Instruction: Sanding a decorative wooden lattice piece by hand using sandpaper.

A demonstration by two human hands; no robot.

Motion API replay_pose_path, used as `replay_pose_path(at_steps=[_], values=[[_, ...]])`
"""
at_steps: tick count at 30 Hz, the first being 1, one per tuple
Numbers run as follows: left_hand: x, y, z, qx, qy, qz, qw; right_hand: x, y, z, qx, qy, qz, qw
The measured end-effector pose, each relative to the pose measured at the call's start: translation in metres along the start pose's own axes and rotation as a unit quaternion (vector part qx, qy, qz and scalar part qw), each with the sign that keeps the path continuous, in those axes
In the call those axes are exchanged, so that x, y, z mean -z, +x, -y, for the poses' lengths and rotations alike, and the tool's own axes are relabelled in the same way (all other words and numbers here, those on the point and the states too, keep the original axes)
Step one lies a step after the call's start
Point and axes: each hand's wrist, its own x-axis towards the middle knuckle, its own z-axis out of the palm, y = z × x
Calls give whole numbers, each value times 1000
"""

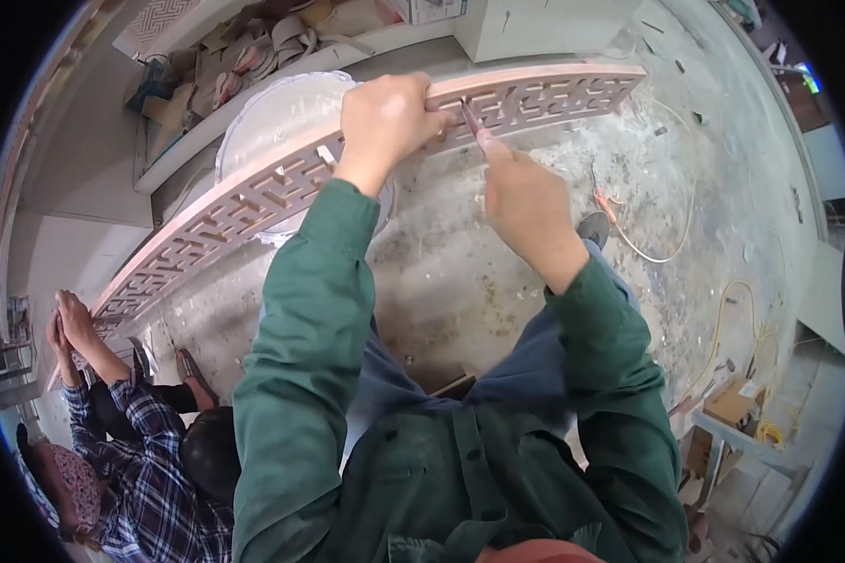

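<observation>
A long, pinkish wooden lattice panel (225, 220) with cut-out slots stands on edge across the view. My left hand (385, 122) is closed over its upper edge, near the middle, thumb on the near face. In my right hand (530, 202) is a slim, pointed metal tool (471, 117), gripped with the fingers closed round it. Its tip is at one of the cut-outs, just right of my left hand. Whether it is a knife, file or chisel cannot be made out.
A co-worker in a plaid shirt (150, 460) has hands at the panel's left end. Behind the panel stands a round white top (286, 108). Sanding scraps (277, 47) fill a shelf beyond. An orange-ended cable (610, 206) lies on the stained floor; a small bench (751, 432) stands right.
</observation>
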Motion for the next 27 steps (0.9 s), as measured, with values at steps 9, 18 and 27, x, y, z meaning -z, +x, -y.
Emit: replay_pose_path(at_steps=[9, 18, 27], values=[[4, 2, -6, -1, 34, -13, 999, -14, 14, -4, -43, -30, -42, 998], [1, 1, -14, -4, 11, -34, 999, -14, 29, -11, -66, 98, -90, 989], [3, -1, -9, -14, 8, -25, 1000, 6, 13, -11, -74, 135, -52, 987]])
